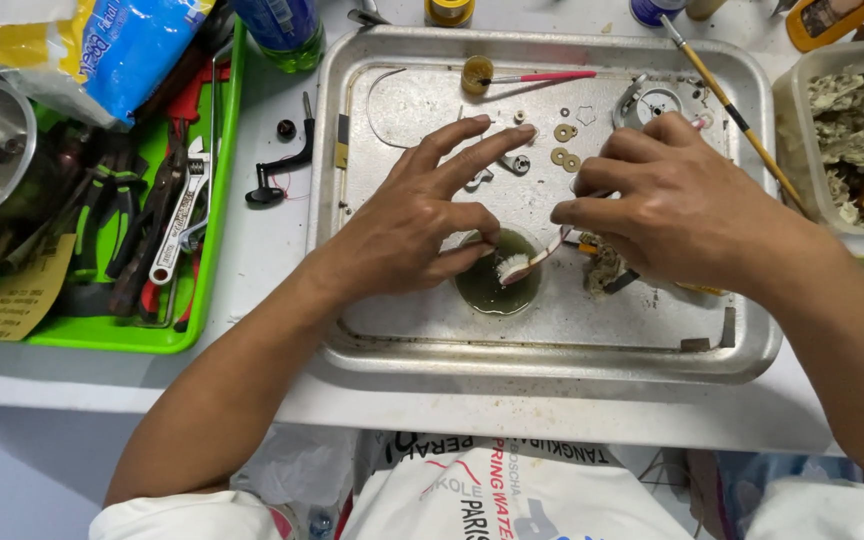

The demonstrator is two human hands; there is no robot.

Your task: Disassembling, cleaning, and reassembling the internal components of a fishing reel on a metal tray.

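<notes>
The right hand (677, 205) pinches a toothbrush (532, 259) over a small cup (492, 290) which the left hand (422, 225), fingers spread, touches.

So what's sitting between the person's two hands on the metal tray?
In the head view, a toothbrush held by the right hand, its bristles over a small cup of greenish liquid beside the left hand.

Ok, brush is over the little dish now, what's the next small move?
Probably dip the toothbrush bristles into the green liquid in the small dish: the right hand holds them just over it, and the left hand steadies the rim.
</notes>
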